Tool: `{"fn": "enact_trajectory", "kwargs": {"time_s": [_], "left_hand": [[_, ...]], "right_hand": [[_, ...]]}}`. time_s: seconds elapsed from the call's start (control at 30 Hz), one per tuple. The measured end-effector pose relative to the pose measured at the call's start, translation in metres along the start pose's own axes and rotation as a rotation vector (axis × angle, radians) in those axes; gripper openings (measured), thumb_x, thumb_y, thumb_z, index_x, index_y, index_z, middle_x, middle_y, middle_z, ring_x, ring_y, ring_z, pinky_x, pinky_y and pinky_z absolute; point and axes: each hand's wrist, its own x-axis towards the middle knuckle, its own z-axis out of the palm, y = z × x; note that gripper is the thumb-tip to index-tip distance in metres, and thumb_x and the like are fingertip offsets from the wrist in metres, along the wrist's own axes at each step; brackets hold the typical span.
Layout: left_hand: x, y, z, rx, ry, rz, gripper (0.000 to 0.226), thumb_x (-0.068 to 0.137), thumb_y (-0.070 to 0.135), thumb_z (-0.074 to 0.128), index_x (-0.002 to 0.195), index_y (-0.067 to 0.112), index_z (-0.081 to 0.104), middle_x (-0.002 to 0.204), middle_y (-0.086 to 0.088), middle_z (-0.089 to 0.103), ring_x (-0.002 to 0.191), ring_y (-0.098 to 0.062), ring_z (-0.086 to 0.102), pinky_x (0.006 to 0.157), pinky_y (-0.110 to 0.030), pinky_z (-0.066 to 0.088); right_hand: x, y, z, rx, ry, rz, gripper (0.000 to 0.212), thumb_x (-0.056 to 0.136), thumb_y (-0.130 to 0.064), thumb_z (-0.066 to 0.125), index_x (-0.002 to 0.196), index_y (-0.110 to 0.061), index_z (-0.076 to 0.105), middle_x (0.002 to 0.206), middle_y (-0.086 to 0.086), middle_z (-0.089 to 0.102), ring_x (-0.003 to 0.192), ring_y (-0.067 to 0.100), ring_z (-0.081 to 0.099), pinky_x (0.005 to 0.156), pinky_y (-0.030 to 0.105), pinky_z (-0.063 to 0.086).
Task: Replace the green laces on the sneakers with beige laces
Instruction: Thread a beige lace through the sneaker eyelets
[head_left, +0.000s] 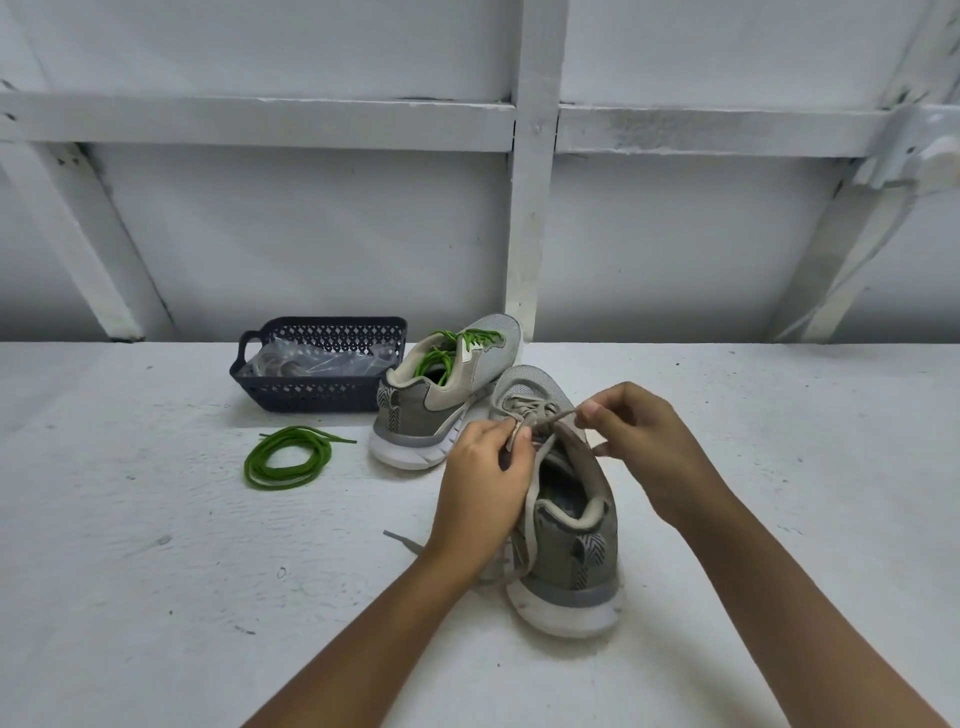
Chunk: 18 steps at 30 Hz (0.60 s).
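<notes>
The left hand (483, 467) has its fingers (511, 441) curled, pinching the beige lace (529, 501) just over the upper eyelets of the near sneaker (597, 488). The right hand (641, 441) is curled as well, with thumb and forefinger nipping a short taut stretch of the same lace on the other side of the eyelets. One loose strand drops past the shoe's left side, and its tip lies on the tabletop (156, 571).

The near sneaker stands upright close to the near edge, heel toward the person and toe toward the far edge. The second sneaker (426, 410), threaded with green laces (452, 348), sits just beyond it, its toe angled toward the far right.

A coiled green lace (288, 457) lies left of both shoes. A dark basket (322, 397) holding clear plastic bags stands at the far edge. The tabletop is rough and white, backed by a white beamed wall (311, 234).
</notes>
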Motion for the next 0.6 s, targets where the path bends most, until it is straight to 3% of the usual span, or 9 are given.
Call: {"fn": "enact_trajectory", "kwargs": {"time_s": [0.13, 0.23, 0.3, 0.37, 0.4, 0.47, 0.53, 0.6], "left_hand": [[0.0, -0.001, 0.001, -0.009, 0.012, -0.032, 0.03, 0.096, 0.023, 0.051, 0.118, 0.009, 0.066, 0.112, -0.003, 0.061, 0.1, -0.008, 0.054, 0.084, -0.01, 0.035], [-0.001, -0.002, 0.002, -0.023, 0.033, -0.042, 0.03, 0.095, 0.022, 0.053, 0.119, 0.008, 0.066, 0.115, -0.005, 0.062, 0.105, -0.01, 0.055, 0.091, -0.015, 0.038], [-0.002, -0.002, 0.002, -0.033, 0.034, -0.05, 0.031, 0.095, 0.023, 0.053, 0.119, 0.008, 0.065, 0.116, -0.004, 0.062, 0.106, -0.01, 0.055, 0.093, -0.019, 0.04], [-0.002, -0.002, 0.002, -0.035, 0.032, -0.058, 0.031, 0.095, 0.024, 0.053, 0.119, 0.009, 0.066, 0.115, -0.004, 0.062, 0.105, -0.01, 0.056, 0.093, -0.021, 0.042], [-0.002, -0.002, 0.003, -0.037, 0.033, -0.06, 0.031, 0.095, 0.024, 0.052, 0.119, 0.009, 0.066, 0.114, -0.004, 0.062, 0.104, -0.011, 0.056, 0.094, -0.024, 0.043], [-0.002, -0.002, 0.003, -0.039, 0.035, -0.06, 0.03, 0.096, 0.024, 0.052, 0.118, 0.01, 0.066, 0.113, -0.004, 0.062, 0.105, -0.013, 0.056, 0.094, -0.028, 0.044], [-0.002, -0.002, 0.004, -0.035, 0.034, -0.059, 0.031, 0.096, 0.024, 0.051, 0.12, 0.009, 0.065, 0.115, -0.003, 0.061, 0.107, -0.013, 0.056, 0.094, -0.027, 0.043], [-0.002, -0.002, 0.003, -0.032, 0.023, -0.057, 0.033, 0.096, 0.025, 0.051, 0.123, 0.01, 0.063, 0.118, -0.003, 0.06, 0.109, -0.012, 0.054, 0.095, -0.026, 0.042]], "right_hand": [[-0.001, -0.008, -0.007, 0.511, -0.116, 0.028, 0.019, 0.1, -0.009, 0.037, 0.083, -0.009, 0.045, 0.082, 0.009, 0.071, 0.088, 0.024, 0.069, 0.082, 0.031, 0.055], [-0.002, -0.013, -0.008, 0.61, -0.157, 0.022, 0.019, 0.101, -0.011, 0.033, 0.084, -0.009, 0.041, 0.065, 0.007, 0.06, 0.063, 0.02, 0.064, 0.076, 0.036, 0.057], [-0.002, -0.017, -0.012, 0.422, -0.172, 0.051, 0.019, 0.101, -0.012, 0.037, 0.083, -0.01, 0.042, 0.062, 0.006, 0.047, 0.044, 0.012, 0.044, 0.048, 0.027, 0.052], [-0.002, -0.021, -0.021, 0.079, -0.251, 0.101, 0.019, 0.099, -0.011, 0.044, 0.08, -0.01, 0.05, 0.061, 0.005, 0.043, 0.038, 0.008, 0.029, 0.036, 0.018, 0.029], [-0.001, -0.022, -0.025, -0.106, -0.317, 0.118, 0.021, 0.098, -0.012, 0.046, 0.079, -0.009, 0.055, 0.06, 0.004, 0.046, 0.038, 0.008, 0.029, 0.036, 0.017, 0.027], [-0.001, -0.026, -0.029, -0.443, -0.411, 0.074, 0.025, 0.097, -0.019, 0.049, 0.08, -0.01, 0.064, 0.065, 0.001, 0.055, 0.044, 0.01, 0.042, 0.04, 0.022, 0.038], [0.0, -0.026, -0.023, -0.69, -0.337, -0.099, 0.021, 0.094, -0.029, 0.053, 0.086, -0.016, 0.068, 0.076, -0.004, 0.06, 0.066, 0.011, 0.055, 0.06, 0.028, 0.048], [0.004, -0.02, -0.011, -0.819, -0.213, -0.269, 0.018, 0.091, -0.034, 0.058, 0.097, -0.022, 0.07, 0.091, -0.004, 0.054, 0.086, 0.012, 0.053, 0.076, 0.027, 0.043]]}}
